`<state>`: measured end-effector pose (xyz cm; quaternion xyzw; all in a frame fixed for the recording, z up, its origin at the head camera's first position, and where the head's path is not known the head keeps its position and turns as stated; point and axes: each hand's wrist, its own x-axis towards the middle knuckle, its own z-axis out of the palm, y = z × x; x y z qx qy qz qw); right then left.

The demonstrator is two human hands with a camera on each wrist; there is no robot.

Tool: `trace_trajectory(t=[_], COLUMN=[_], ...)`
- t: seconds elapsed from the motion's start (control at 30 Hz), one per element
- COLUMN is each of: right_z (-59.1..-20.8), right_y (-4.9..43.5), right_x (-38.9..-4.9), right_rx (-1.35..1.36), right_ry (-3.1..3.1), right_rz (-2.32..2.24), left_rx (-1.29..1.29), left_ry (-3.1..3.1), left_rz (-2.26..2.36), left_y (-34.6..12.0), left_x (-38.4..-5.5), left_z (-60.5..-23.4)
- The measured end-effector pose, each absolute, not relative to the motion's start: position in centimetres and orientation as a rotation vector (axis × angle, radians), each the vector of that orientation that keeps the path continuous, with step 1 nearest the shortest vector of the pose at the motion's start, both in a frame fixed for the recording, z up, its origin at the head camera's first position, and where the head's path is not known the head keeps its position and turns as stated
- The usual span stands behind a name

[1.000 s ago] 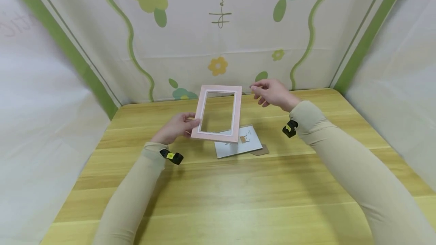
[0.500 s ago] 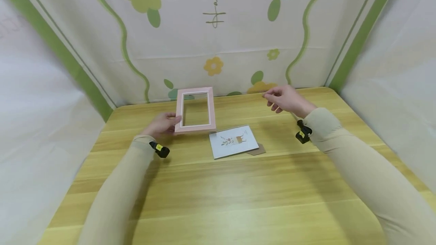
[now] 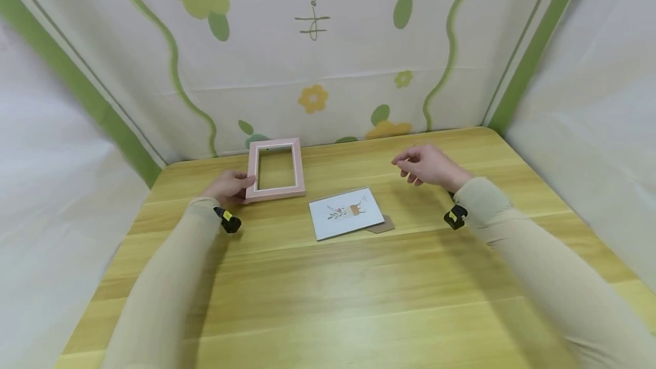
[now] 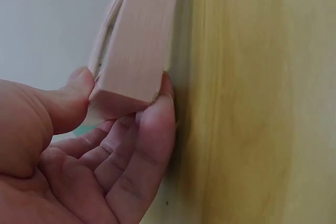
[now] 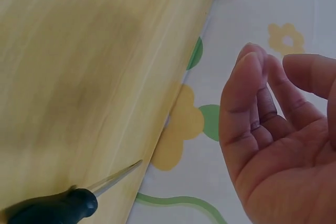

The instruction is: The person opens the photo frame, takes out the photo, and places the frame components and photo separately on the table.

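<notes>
My left hand [image 3: 228,185] pinches the near-left corner of a pink picture frame [image 3: 274,192] whose middle is see-through. In the left wrist view the thumb presses the face of the frame [image 4: 137,40], with fingers behind it next to the tabletop. Just right of the frame lies a white card [image 3: 333,226] printed with a potted plant. From under the card's right side sticks out a piece of brown board [image 3: 385,225]. Over the right part of the table hovers my right hand [image 3: 427,165], fingers loosely bent. Between its thumb and fingers [image 5: 239,103] there is nothing.
A tool with a dark handle [image 5: 58,208] and thin metal shaft, like a screwdriver, lies near the back edge; the right arm mostly hides it in the head view. A flowered cloth [image 3: 256,50] hangs behind the wooden table [image 3: 328,300].
The left hand has carried the picture frame leftward and down towards the table, off the card. My right hand has shifted right and lower.
</notes>
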<state>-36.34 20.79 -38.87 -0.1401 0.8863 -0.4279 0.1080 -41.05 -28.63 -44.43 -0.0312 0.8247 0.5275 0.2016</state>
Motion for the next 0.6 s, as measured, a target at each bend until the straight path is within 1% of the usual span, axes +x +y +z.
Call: trace_trajectory(t=[0.13,0.37,0.6], right_z=[-39.5,-40.7,-41.6], right_y=[20.7,19.8,18.3], right_x=[-36.2,-36.0,-36.1], right_rx=[-0.409,-0.405,-0.455], right_ry=[2.603,2.594,2.664], right_rz=[-1.247,-1.189,-1.014], left_rx=[-0.097,-0.037,-0.053], left_ry=[2.387,2.668,2.693], left_rz=[1.331,0.874,0.747], left_y=[-28.7,-28.4,-27.7], left_x=[-41.0,-41.1,-41.3], left_z=[-43.9,-42.6,-42.4])
